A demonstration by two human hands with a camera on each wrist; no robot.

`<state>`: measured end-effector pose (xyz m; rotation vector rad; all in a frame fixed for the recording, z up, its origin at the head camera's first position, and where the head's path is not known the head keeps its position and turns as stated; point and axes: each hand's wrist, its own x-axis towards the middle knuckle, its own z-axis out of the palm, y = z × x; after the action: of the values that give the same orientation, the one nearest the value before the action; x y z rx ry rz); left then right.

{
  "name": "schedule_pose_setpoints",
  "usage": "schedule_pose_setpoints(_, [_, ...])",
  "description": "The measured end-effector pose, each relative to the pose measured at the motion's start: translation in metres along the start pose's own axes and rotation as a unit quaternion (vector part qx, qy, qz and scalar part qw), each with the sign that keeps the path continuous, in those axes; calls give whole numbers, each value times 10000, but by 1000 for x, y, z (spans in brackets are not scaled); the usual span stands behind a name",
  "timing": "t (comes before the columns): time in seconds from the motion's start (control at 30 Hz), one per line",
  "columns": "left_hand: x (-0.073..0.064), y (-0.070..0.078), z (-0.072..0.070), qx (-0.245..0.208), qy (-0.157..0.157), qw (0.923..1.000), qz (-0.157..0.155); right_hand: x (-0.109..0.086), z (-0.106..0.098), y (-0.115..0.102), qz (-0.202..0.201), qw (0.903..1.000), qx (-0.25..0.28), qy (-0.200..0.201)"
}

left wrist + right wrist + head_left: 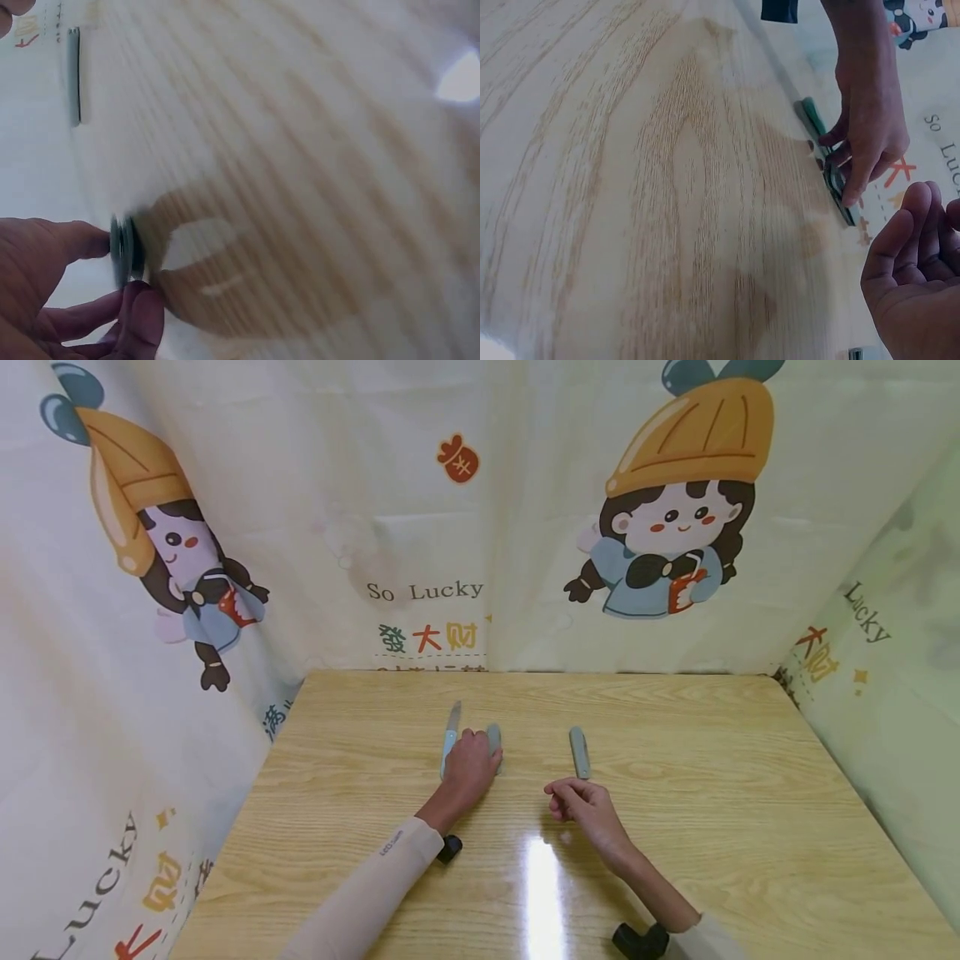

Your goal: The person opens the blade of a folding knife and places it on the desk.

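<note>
On the wooden table, my left hand (471, 767) is palm down over a folded grey-green pocket knife (493, 737). In the left wrist view its thumb and fingertips pinch that green knife (126, 251) from both sides. Just left of the hand lies a light-blue-handled knife (450, 739) with its blade out, pointing to the back; the hand hides part of its handle. Loosely curled and holding nothing, my right hand (588, 810) hovers in front of another folded grey-green pocket knife (580, 752). The right wrist view also shows this right hand (922, 277), its fingers bent upward.
A printed curtain (525, 527) hangs behind the wooden table (712, 777) and along both its sides. Black wrist devices (641, 941) sit at both wrists. A bright light reflection lies on the tabletop between the forearms.
</note>
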<state>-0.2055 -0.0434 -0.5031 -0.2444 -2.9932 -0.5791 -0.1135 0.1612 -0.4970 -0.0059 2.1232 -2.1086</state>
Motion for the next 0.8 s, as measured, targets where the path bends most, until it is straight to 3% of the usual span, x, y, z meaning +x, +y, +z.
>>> schedule_pose_setpoints(0.17, [2,-4,0,-417,-48,9991,25,0,0,-1,17,10000,-94,-17])
schedule_pose_setpoints(0.27, [3,-7,-1,-987,-177,9949,-85,1,0,-1,62,9999,-142,-24])
schedule_pose_setpoints(0.5, [0,-13,-2,-2439,-311,9675,-597,5,0,1,89,9998,-159,-3])
schedule_pose_setpoints(0.8, [-7,-10,-11,-3182,-422,9444,-715,11,1,1,140,9998,-170,22])
